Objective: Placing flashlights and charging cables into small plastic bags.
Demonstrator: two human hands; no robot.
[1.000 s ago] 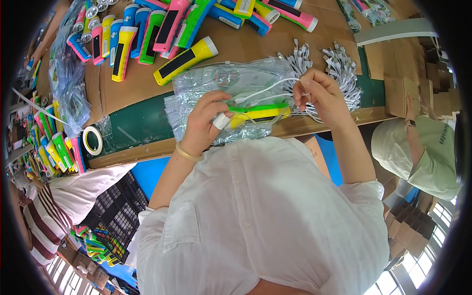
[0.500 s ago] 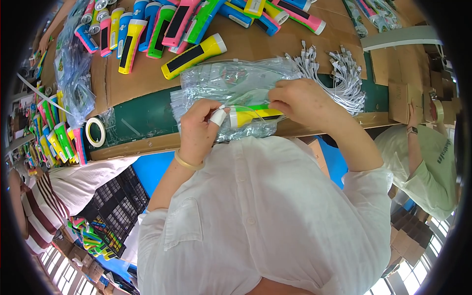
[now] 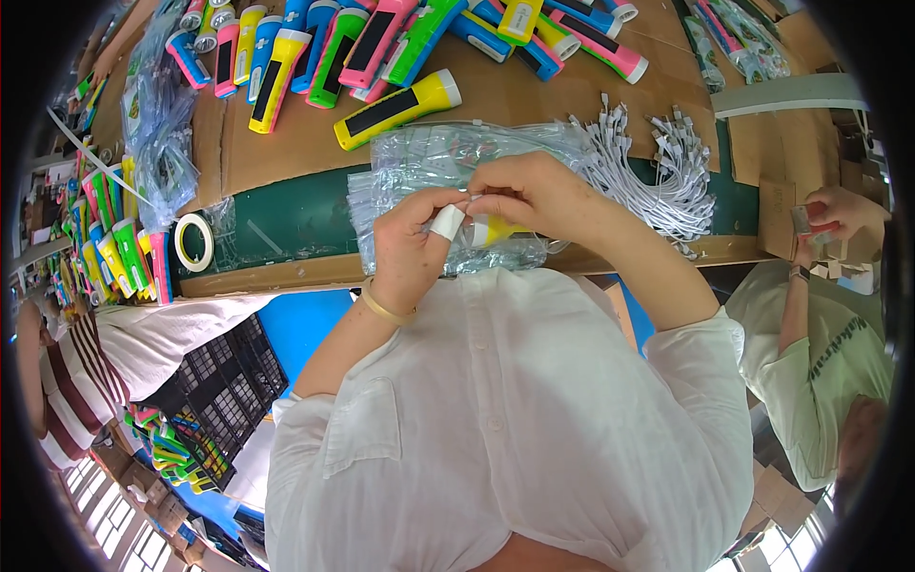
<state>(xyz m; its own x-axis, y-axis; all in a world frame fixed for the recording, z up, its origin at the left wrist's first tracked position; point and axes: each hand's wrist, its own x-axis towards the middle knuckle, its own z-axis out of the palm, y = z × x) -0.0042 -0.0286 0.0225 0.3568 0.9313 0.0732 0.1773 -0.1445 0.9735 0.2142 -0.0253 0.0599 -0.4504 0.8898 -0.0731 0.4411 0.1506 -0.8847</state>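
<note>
My left hand (image 3: pixel 412 250), with a white bandage on its thumb, and my right hand (image 3: pixel 530 193) meet above the table edge. Both grip a yellow flashlight (image 3: pixel 496 230) inside a clear plastic bag; only its yellow end shows between the fingers. Under the hands lies a stack of clear plastic bags (image 3: pixel 448 162). A bundle of white cables (image 3: pixel 658 172) lies just right of my right hand.
Many loose coloured flashlights (image 3: pixel 391 105) cover the cardboard at the back. A tape roll (image 3: pixel 193 242) lies at the left by more bagged flashlights (image 3: pixel 114 253). Another person's hand (image 3: pixel 839 214) works at the right. A black crate (image 3: pixel 214 391) stands below left.
My right hand has slid left along the flashlight to meet my left hand, and now covers most of the flashlight. The hands sit a little lower and closer to me.
</note>
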